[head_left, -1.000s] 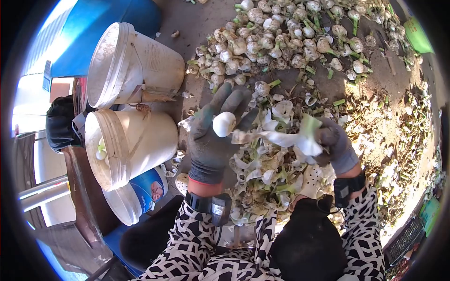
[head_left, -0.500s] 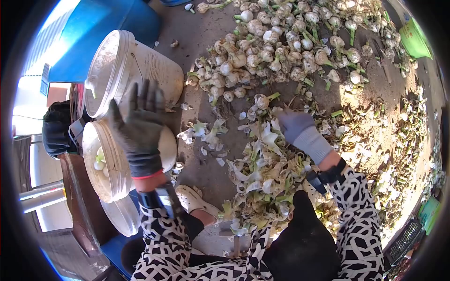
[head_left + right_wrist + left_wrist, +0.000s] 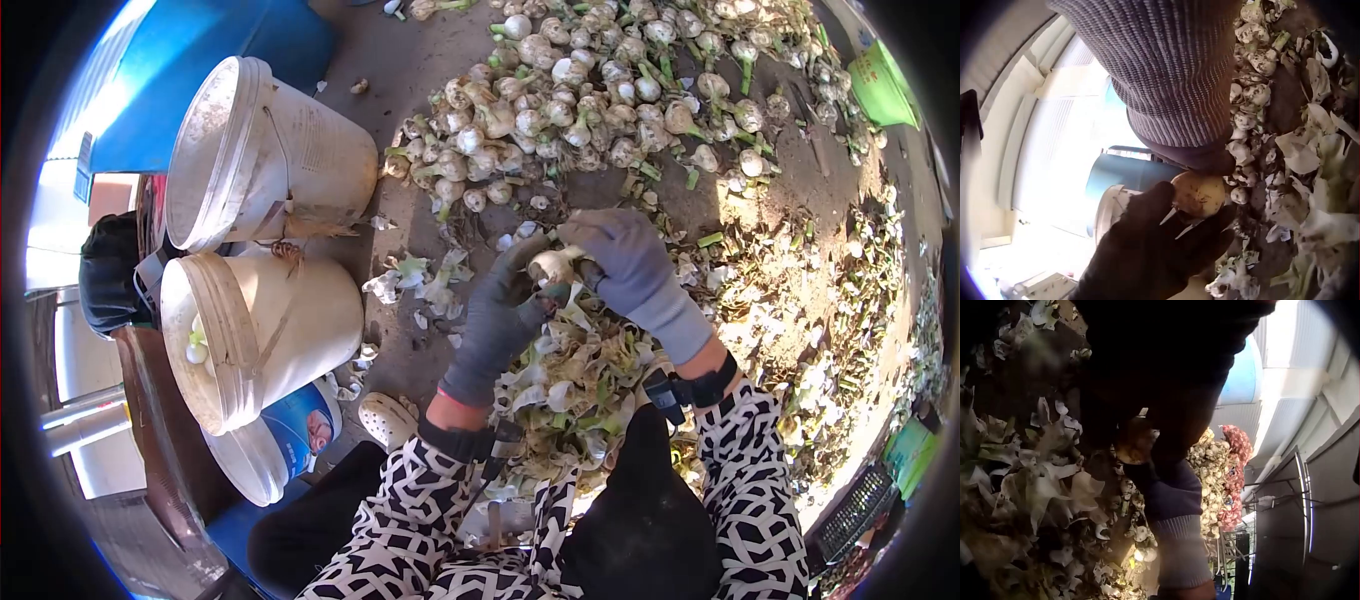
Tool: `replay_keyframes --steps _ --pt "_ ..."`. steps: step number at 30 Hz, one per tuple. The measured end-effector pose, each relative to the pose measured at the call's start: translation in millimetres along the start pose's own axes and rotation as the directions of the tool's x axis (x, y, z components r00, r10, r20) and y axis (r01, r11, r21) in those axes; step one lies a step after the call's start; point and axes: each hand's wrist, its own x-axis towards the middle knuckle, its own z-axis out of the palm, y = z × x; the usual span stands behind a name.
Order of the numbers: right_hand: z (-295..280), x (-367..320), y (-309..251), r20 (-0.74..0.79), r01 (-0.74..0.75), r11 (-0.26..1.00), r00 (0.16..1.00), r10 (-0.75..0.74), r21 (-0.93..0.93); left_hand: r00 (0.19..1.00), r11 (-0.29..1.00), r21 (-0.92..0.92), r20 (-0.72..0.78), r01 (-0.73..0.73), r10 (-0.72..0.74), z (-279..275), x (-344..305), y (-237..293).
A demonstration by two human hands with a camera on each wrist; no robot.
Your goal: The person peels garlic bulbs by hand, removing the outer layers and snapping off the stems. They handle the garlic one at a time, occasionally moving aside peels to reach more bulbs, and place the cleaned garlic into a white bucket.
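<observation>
A soil-stained garlic bulb (image 3: 550, 267) is between my two gloved hands, above a heap of peeled skins (image 3: 560, 400). The left hand (image 3: 490, 325), in a dark grey glove, holds the bulb from its left side with fingers and thumb curved round it. From the right, the right hand (image 3: 622, 255) in a lighter grey glove pinches the bulb at its stem side. The right wrist view shows the brownish bulb (image 3: 1200, 195) against the dark fingers of the left hand. In the left wrist view the left hand is a dark shape, partly hiding the bulb.
Two white buckets (image 3: 320, 160) lean at the left; the nearer bucket (image 3: 310, 320) has a white bulb (image 3: 196, 348) inside. A big pile of unpeeled garlic (image 3: 570, 100) spreads ahead. Trimmings (image 3: 790, 300) cover the ground at the right, with a green container (image 3: 882, 88) beyond.
The left hand held a clean white bulb, then opened by the buckets with a bulb in the air there. It has come back to the middle. The right hand has brought a dirty bulb to it.
</observation>
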Motion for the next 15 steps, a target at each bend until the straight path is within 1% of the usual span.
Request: replay_keyframes --steps 1,2,3,4,5,6,7,8,9,10,11,12,13,14,15 --pt "-6 -11 0 -0.002 -0.005 1.000 1.000 0.005 -0.012 0.996 0.996 0.042 -0.035 -0.075 0.076 10 -6 5" --pt "-11 -22 2 0.017 -0.282 0.770 0.943 0.332 0.572 0.996 0.996 0.039 -0.028 -0.081 0.082 15 -11 5" --pt "-14 -31 2 0.221 -0.372 0.178 0.805 0.551 0.911 0.988 0.976 0.158 -0.027 -0.148 0.155 20 -16 5" --pt "-16 -35 -2 0.211 -0.366 0.186 0.806 0.554 0.912 0.974 0.937 0.276 -0.016 -0.215 0.228 28 -18 10" --pt "-16 -37 -8 0.226 -0.383 0.231 0.832 0.507 0.894 0.938 0.848 0.418 0.023 -0.325 0.347 37 -21 14" --pt "-16 -39 -16 0.249 -0.402 0.271 0.853 0.460 0.875 0.938 0.849 0.416 0.029 -0.325 0.345 45 -24 20" --pt "-21 -38 -28 0.243 -0.461 0.286 0.791 0.561 0.840 0.908 0.710 0.601 0.063 -0.366 0.415 53 -29 29" --pt "-26 -38 -32 0.248 -0.465 0.280 0.788 0.564 0.840 0.874 0.531 0.755 0.113 -0.384 0.473 57 -32 33" --pt "-30 -37 -35 0.199 -0.447 0.347 0.804 0.561 0.825 0.886 0.581 0.727 0.080 -0.365 0.456 56 -34 26" --pt "-32 -35 -36 0.146 -0.421 0.416 0.822 0.550 0.806 0.885 0.577 0.731 0.080 -0.364 0.458 57 -36 28" --pt "-31 -38 -35 0.175 -0.426 0.381 0.822 0.542 0.820 0.873 0.565 0.731 0.087 -0.383 0.480 59 -37 32" --pt "-37 -38 -35 0.174 -0.424 0.380 0.822 0.542 0.822 0.862 0.555 0.728 0.096 -0.402 0.498 60 -37 34" --pt "-47 -37 -35 0.156 -0.407 0.453 0.855 0.495 0.794 0.863 0.554 0.730 0.097 -0.400 0.495 60 -38 32" --pt "-51 -38 -36 0.144 -0.385 0.520 0.884 0.444 0.762 0.910 0.791 0.487 0.021 -0.370 0.413 59 -39 30" --pt "-50 -40 -36 0.147 -0.387 0.514 0.883 0.445 0.766 0.951 0.936 0.188 -0.025 -0.298 0.308 58 -40 28"
